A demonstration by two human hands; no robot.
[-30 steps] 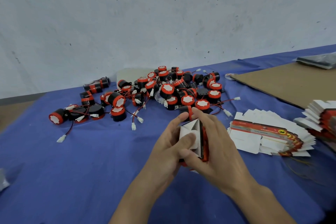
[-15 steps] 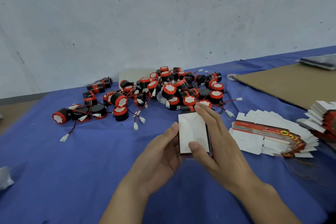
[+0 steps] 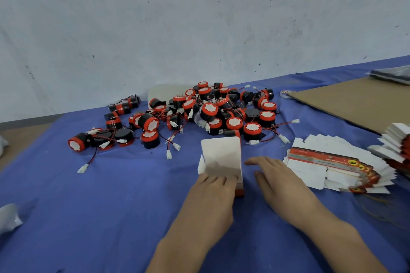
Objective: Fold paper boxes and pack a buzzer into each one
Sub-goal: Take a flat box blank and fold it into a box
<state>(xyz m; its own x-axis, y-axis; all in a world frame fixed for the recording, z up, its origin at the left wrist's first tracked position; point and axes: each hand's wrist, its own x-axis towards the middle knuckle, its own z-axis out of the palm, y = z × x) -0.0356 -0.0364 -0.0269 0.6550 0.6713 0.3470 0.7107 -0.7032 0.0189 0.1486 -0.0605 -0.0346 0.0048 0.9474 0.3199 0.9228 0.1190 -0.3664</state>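
Observation:
A half-folded paper box [image 3: 221, 153], white inside with a red outer side, stands on the blue cloth with its white lid flap raised. My left hand [image 3: 211, 193] grips its near edge, fingers curled over the rim. My right hand [image 3: 280, 180] hovers flat and relaxed just right of the box, apart from it and holding nothing. A heap of black-and-red buzzers [image 3: 210, 113] with red wires and white plugs lies behind the box. Flat unfolded boxes [image 3: 328, 162] are fanned out to the right.
A second stack of flat boxes [image 3: 397, 142] sits at the right edge, in front of a brown cardboard sheet [image 3: 355, 99]. A grey plastic bag [image 3: 392, 74] lies at the far right. White crumpled plastic [image 3: 8, 218] is at the left. A wall stands behind the table.
The box went from being held in both hands above the cloth to standing on it. My right hand let go and moved right; my left hand stayed on the box.

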